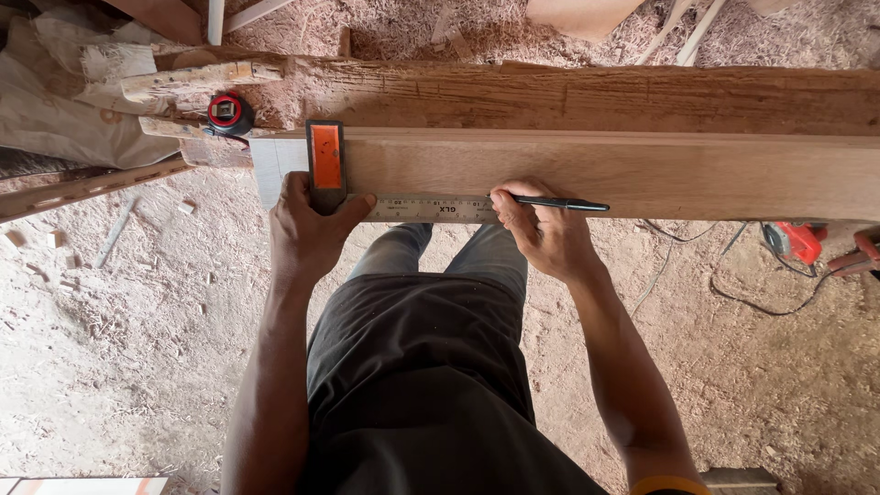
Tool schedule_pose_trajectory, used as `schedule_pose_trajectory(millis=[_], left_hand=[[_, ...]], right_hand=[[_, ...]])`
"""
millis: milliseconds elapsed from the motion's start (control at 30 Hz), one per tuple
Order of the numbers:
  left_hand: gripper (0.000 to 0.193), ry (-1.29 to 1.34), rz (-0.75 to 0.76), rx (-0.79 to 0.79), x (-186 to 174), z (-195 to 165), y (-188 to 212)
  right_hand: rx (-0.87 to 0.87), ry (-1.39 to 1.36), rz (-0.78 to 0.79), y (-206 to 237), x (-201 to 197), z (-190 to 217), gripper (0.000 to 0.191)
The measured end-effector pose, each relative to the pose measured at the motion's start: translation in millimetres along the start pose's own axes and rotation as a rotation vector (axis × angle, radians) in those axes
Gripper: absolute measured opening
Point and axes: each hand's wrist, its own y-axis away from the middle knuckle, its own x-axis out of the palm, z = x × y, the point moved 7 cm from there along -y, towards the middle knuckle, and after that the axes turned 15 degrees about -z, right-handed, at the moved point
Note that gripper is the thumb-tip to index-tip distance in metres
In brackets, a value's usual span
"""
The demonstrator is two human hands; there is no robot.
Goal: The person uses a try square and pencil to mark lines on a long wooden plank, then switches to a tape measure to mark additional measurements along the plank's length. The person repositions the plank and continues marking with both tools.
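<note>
A long planed wooden board (642, 170) lies across the view in front of me. A try square with an orange and black stock (326, 160) and a steel blade (431, 209) rests on its near edge. My left hand (307, 229) presses the stock and blade against the board. My right hand (541, 234) holds a black pen (559, 204) lying flat at the blade's right end, on the board's near edge.
A rough, darker beam (596, 96) lies behind the board. A red and black tape measure (227, 112) sits at the beam's left end. Sawdust covers the floor. A red power tool (796, 240) with a black cable lies at right, next to another person's hand (857, 258).
</note>
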Motion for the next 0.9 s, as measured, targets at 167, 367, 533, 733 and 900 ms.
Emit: schedule_pose_trajectory(millis=[167,367,533,733,900], left_hand=[[0.053,0.000,-0.017,0.017,-0.1,0.0,0.3],[0.053,0.004,-0.023,0.021,-1.6,0.2,-2.1],[0.052,-0.006,-0.027,0.037,-2.1,-0.8,-1.7],[0.052,-0.008,-0.051,0.056,-2.2,-1.8,-1.6],[0.053,-0.012,-0.017,0.038,-0.1,1.9,-1.1]], right_hand=[[-0.060,-0.047,-0.012,0.4,2.1,2.2,0.011],[-0.090,-0.029,-0.011,0.9,2.1,2.0,0.011],[-0.055,-0.063,0.006,2.2,4.4,-9.4,0.011],[0.151,-0.160,-0.002,4.0,-3.8,-23.0,0.016],[0.119,-0.138,0.015,3.1,-2.4,-16.6,0.016]])
